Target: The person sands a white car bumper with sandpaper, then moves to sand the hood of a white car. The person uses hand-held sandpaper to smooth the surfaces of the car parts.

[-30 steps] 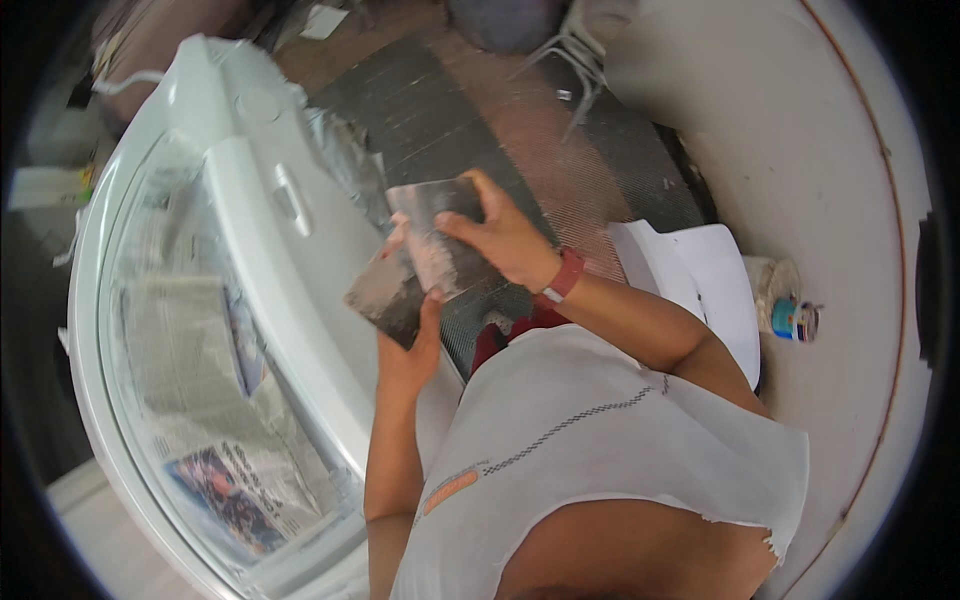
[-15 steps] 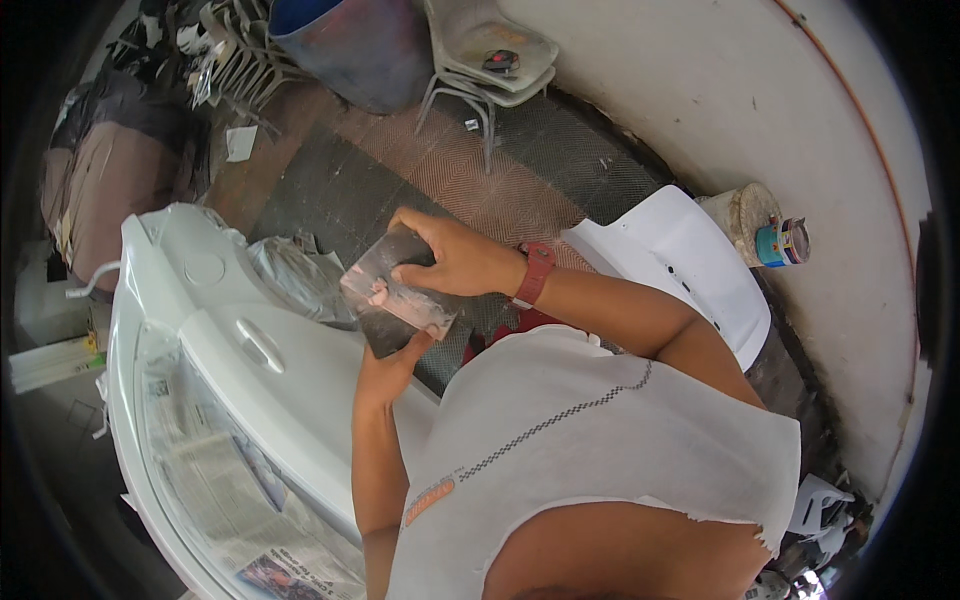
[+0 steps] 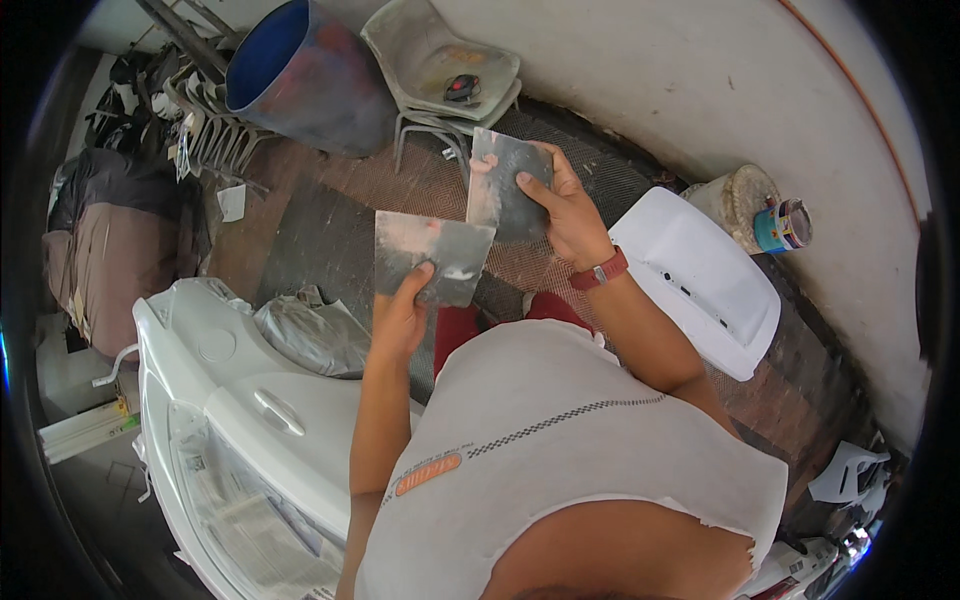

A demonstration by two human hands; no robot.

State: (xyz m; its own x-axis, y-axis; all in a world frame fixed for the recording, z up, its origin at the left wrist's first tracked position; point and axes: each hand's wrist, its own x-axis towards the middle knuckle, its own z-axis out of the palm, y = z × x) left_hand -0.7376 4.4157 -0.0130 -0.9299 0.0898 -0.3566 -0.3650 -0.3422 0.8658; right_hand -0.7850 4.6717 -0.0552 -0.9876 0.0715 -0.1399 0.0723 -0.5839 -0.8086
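Note:
My left hand [image 3: 400,315] is closed on a flat grey plate [image 3: 412,240] smeared with pink paste that looks like putty, the thumb lying across its face. A second flat grey plate [image 3: 497,195], with pink smears along its left side and upper corner, is gripped by my right hand [image 3: 570,215]. This one is held higher and further right. The plates' neighbouring edges come together or slightly overlap; whether they touch I cannot tell. Fingers behind both plates are mostly hidden.
On my left stands a white car body [image 3: 230,390], its window covered with newspaper [image 3: 265,530]. A white panel [image 3: 690,285] lies to the right, near a crusted bucket [image 3: 738,200] and a paint can [image 3: 785,228]. Further off are a blue drum [image 3: 330,90] and stacked chairs [image 3: 420,60].
The two plates, earlier stacked together between my hands, are now apart, one in each hand. My right hand has moved up and right; the left has risen slightly. The view has shifted.

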